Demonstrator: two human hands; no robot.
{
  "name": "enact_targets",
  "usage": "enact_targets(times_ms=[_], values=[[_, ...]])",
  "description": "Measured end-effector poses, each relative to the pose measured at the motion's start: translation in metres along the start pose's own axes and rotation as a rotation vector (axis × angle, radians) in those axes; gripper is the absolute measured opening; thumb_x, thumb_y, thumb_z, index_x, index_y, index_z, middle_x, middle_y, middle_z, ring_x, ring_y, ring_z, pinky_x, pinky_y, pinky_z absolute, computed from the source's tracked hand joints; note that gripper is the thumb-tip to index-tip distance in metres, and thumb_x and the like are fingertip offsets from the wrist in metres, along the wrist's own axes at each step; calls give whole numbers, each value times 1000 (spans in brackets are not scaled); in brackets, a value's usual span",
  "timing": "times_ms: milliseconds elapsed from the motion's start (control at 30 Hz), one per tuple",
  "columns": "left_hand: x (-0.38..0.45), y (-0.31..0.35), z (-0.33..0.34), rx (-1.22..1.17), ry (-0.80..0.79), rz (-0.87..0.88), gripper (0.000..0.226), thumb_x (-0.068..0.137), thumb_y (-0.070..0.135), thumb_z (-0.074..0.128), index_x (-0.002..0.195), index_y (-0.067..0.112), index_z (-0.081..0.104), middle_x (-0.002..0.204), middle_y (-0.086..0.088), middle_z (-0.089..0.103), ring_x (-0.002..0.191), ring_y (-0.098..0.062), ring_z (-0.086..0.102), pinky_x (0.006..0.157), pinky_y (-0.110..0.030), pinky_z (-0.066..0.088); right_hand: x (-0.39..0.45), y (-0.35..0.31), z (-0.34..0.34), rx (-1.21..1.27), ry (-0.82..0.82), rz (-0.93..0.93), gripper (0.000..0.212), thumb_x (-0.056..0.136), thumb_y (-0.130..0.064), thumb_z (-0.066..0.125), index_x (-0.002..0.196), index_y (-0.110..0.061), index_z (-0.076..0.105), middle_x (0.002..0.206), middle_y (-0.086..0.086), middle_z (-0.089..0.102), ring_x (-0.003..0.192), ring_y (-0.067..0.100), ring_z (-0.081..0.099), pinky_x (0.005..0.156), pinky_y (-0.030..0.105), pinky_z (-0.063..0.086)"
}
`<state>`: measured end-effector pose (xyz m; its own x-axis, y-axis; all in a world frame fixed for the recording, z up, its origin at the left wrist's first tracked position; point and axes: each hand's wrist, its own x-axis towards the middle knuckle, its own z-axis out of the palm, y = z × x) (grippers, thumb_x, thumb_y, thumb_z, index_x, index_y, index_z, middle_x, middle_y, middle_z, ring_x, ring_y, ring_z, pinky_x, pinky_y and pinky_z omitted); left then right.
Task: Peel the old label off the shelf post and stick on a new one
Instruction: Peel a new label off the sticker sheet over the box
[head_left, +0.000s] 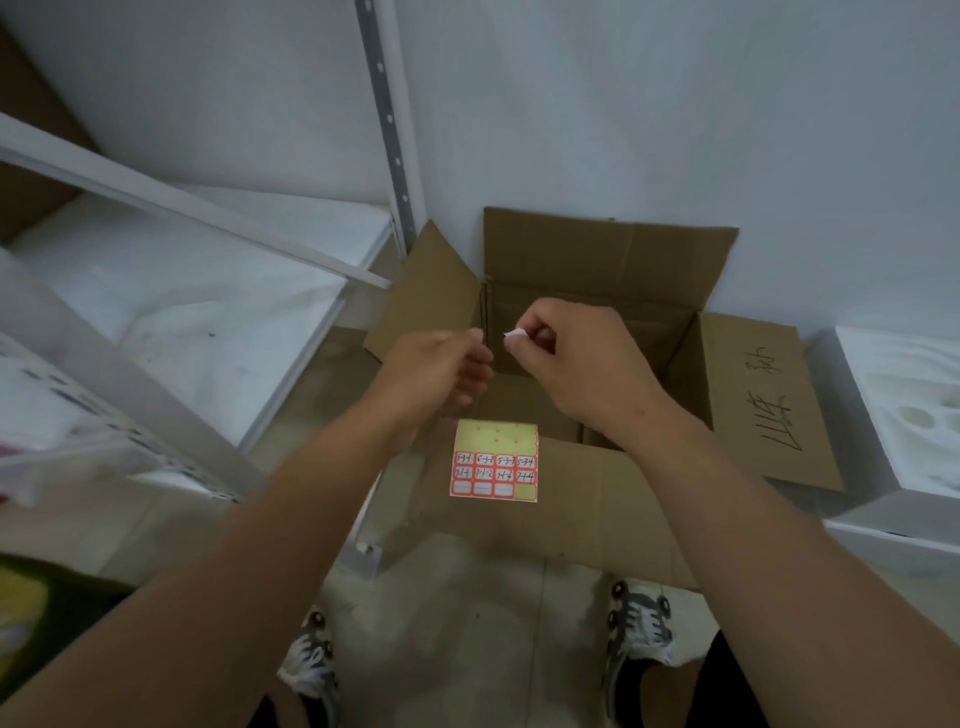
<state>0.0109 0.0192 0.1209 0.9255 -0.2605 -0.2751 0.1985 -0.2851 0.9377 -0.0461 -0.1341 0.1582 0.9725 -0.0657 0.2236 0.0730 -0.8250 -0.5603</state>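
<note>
My right hand (576, 358) pinches a small crumpled white label scrap (515, 335) between thumb and fingertip, above the open cardboard box (597, 270). My left hand (436, 374) is close beside it with curled fingers. A sheet of red-bordered labels (493, 462), some with handwritten numbers, hangs just below that hand and seems held by its lower fingers. The grey perforated shelf post (387, 119) rises at the upper middle, apart from both hands. I see no label on the part of the post that shows.
White shelf beams (171, 202) and a white shelf board (208, 312) fill the left. A box flap with handwriting (769, 400) lies to the right, next to white foam packing (914, 410). My shoes (639, 629) stand on the floor below.
</note>
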Motion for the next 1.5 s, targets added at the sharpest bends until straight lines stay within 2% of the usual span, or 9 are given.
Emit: enact_targets(times_ms=[100, 200, 400, 533, 733, 1000, 1167, 1300, 1500], values=[[-33, 27, -10, -111, -29, 44, 32, 99, 36, 53, 89, 13, 74, 81, -4, 74, 78, -18, 69, 71, -31, 53, -4, -14, 5, 33, 137, -175, 13, 91, -30, 61, 83, -19, 62, 74, -8, 58, 65, 6, 50, 57, 19, 39], [-57, 36, -18, -205, 3, 79, 31, 100, 32, 50, 90, 14, 73, 86, -7, 73, 84, -20, 69, 75, -33, 52, -10, -22, 17, 23, 201, -313, 13, 91, -28, 57, 89, -17, 63, 81, -6, 57, 69, 4, 44, 59, 19, 34], [-89, 29, -40, -285, 168, 28, 26, 98, 30, 56, 85, 11, 67, 80, -7, 70, 78, -19, 67, 73, -33, 54, -16, -37, 32, -34, 358, -441, 19, 92, -27, 54, 89, -10, 62, 82, 4, 59, 73, 10, 47, 60, 23, 39], [-96, 18, -50, -333, 122, 65, 16, 95, 20, 59, 89, 13, 72, 89, -9, 74, 90, -23, 69, 83, -37, 54, -19, -47, 42, -70, 375, -520, 15, 90, -20, 59, 87, -6, 63, 81, 9, 60, 71, 21, 52, 58, 33, 44], [-92, 13, -66, -355, 83, 100, 14, 94, 14, 59, 88, 12, 70, 84, -3, 73, 79, -13, 69, 75, -29, 53, -17, -58, 55, -118, 367, -590, 16, 89, -19, 60, 87, -4, 65, 81, 12, 63, 71, 25, 55, 57, 41, 48], [-86, 7, -76, -321, 167, 185, 15, 94, 10, 60, 89, 11, 73, 91, -11, 73, 86, -23, 68, 85, -35, 57, -8, -67, 63, -79, 306, -575, 23, 88, -27, 64, 100, -8, 64, 97, 9, 62, 82, 20, 58, 65, 36, 52], [-84, 4, -90, -335, 225, 203, 15, 93, 8, 63, 99, 18, 72, 92, -3, 73, 86, -18, 70, 83, -33, 57, -7, -70, 64, 101, 153, -521, 39, 87, -32, 61, 120, -11, 56, 116, 3, 51, 85, 1, 46, 70, 9, 42], [-83, 0, -94, -134, 241, 268, 26, 90, 4, 65, 107, 22, 70, 98, -2, 72, 95, -21, 70, 87, -33, 57, -6, -74, 64, 366, 117, -348, 28, 90, -32, 54, 113, -17, 58, 101, -6, 53, 82, 10, 55, 66, 21, 48], [-86, -4, -94, 157, 239, 359, 38, 93, 17, 66, 129, 26, 59, 99, 8, 69, 97, -10, 66, 94, -38, 55, -6, -76, 64, 363, 59, -331, 10, 91, -24, 60, 98, -18, 64, 89, -5, 60, 80, 8, 57, 67, 24, 48]])
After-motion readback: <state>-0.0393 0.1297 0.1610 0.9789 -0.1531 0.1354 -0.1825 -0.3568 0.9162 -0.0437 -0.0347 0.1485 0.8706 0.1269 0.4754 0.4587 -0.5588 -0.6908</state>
